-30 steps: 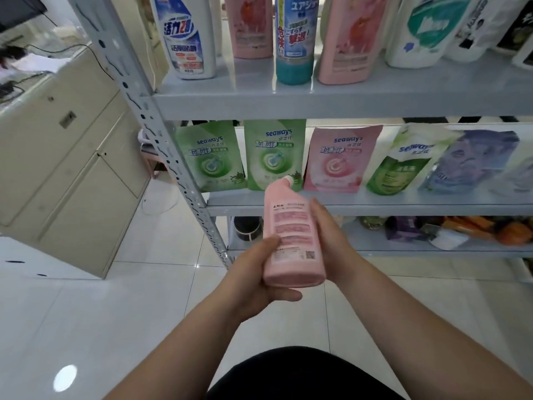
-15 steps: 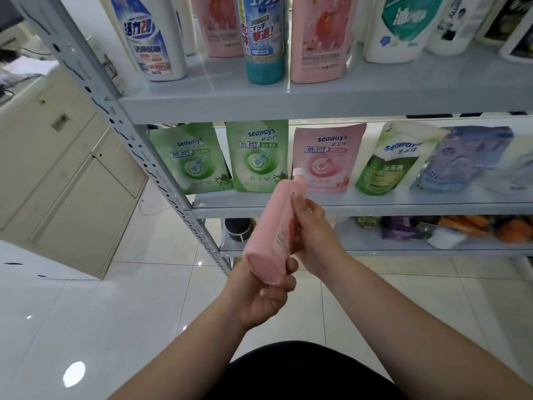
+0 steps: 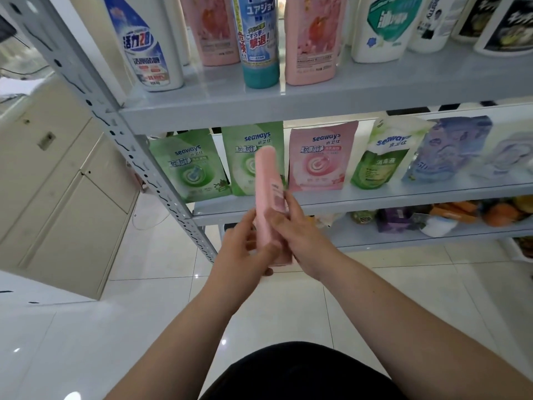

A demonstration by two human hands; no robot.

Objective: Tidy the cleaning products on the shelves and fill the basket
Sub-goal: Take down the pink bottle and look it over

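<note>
Straight ahead of the person, at twelve o'clock and about level with the middle shelf, the pink bottle is held in the air, near upright with its narrow edge toward them. The left hand is wrapped round its lower end from the nine o'clock side. The right hand clasps it from three o'clock, with fingers reaching up along its labelled face. Both hands are grasping it, though blur hides the exact lie of the fingers.

It looks to me like the sorting step: the bottle is being turned and readied for a place, and nothing has been set down yet. I see no basket, so I can't say whether it belongs there.

From the held bottle, two matching pink bottles stand on the upper shelf, one at one o'clock and one at eleven, with a blue bottle between them. If it is to join them, the next move calls for lifting it over the shelf lip, label outward, into a narrow gap without knocking its neighbours.
</note>
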